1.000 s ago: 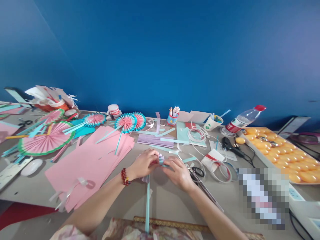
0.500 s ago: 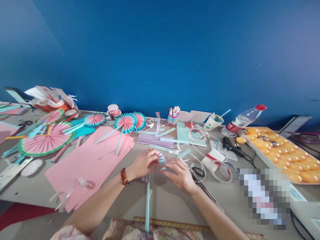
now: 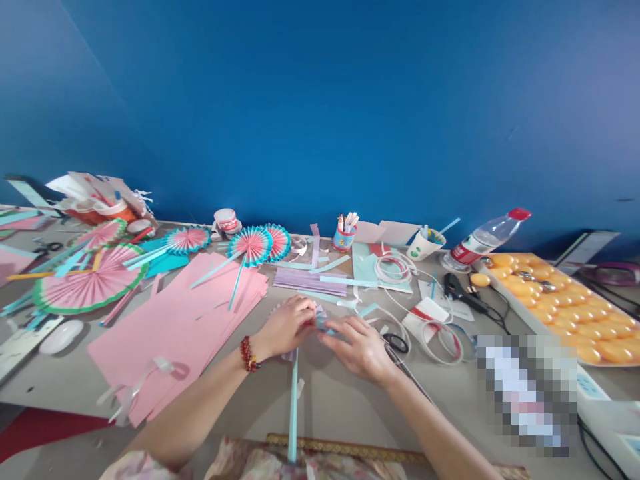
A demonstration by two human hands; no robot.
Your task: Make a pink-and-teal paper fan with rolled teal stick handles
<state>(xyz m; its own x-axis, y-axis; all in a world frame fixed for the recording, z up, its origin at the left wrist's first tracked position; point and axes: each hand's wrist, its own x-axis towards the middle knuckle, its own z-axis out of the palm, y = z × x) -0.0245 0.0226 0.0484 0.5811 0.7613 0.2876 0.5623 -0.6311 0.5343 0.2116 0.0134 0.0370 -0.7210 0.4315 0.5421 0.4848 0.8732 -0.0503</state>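
Observation:
My left hand (image 3: 290, 327), with a beaded bracelet at the wrist, is closed on a small pleated lilac paper fan (image 3: 277, 309). Much of the fan is hidden under the fingers. Its pale blue paper handle (image 3: 294, 413) points down toward my clothing. At the fan's right edge my right hand (image 3: 359, 347) has its fingers bent and drawn together, with a bit of light blue paper at the tips. Just beyond both hands lies a stack of lilac paper strips (image 3: 310, 281). Black-handled scissors (image 3: 397, 343) rest beside my right hand.
Pink sheets (image 3: 175, 327) and finished paper fans (image 3: 251, 247) lie to the left. A pen cup (image 3: 345, 237), coiled white cord (image 3: 395, 269) and paper cup (image 3: 425, 245) stand behind. Rightward are a plastic bottle (image 3: 487, 237) and a tray of orange-yellow balls (image 3: 565, 300).
My right hand has shifted slightly left, closer to my left hand, and its fingertips now meet the fan's edge. The left hand keeps its hold. The view has shifted slightly.

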